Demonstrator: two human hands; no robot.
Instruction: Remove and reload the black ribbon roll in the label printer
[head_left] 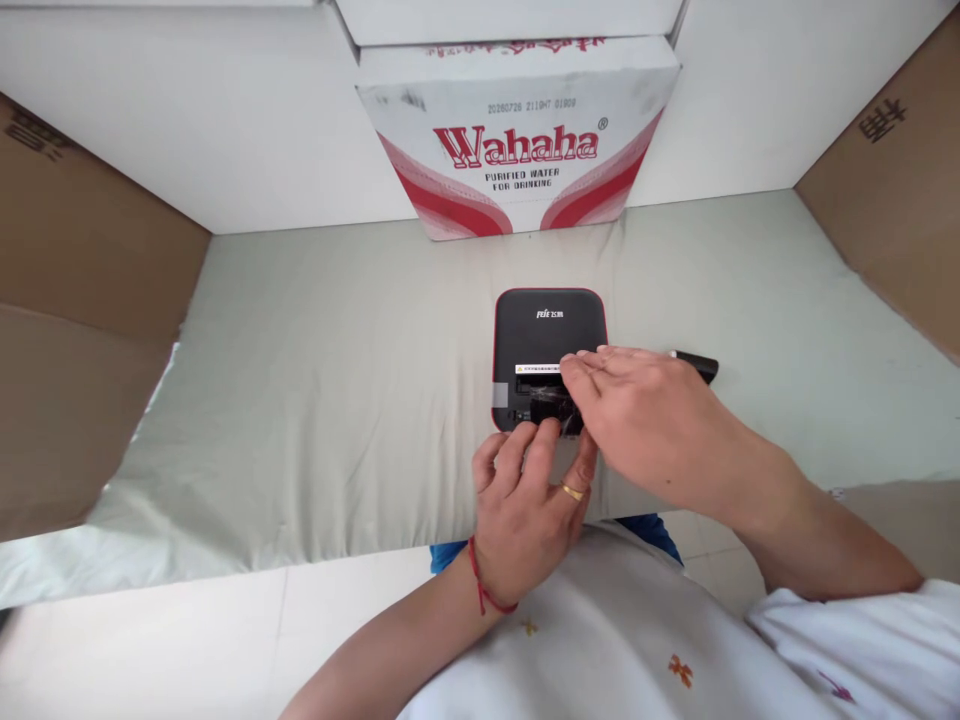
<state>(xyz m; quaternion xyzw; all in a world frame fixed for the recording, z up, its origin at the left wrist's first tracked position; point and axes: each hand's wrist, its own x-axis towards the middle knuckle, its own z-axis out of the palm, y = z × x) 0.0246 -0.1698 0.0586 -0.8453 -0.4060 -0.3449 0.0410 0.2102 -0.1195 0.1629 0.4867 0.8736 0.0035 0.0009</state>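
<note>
A black label printer (550, 335) with red side edges and FEIE lettering lies flat on the cloth. Across its middle runs a white warning strip (536, 369); below that is a dark recess with shiny, crinkled clear film (549, 396). My left hand (525, 490), wearing a gold ring and a red cord, bends its fingers over the printer's near edge, the tips by the film. My right hand (645, 415) is closed over the printer's right side, covering its lower right corner. Its fingertips are partly hidden, so what they pinch is unclear.
Just beyond my right hand lies a small black object (697, 366), partly covered. A white and red Wahaha water carton (517, 140) stands behind the printer. Brown cardboard (82, 330) borders the left side, more cardboard (892, 190) the right. Pale green cloth (322, 390) covers the table.
</note>
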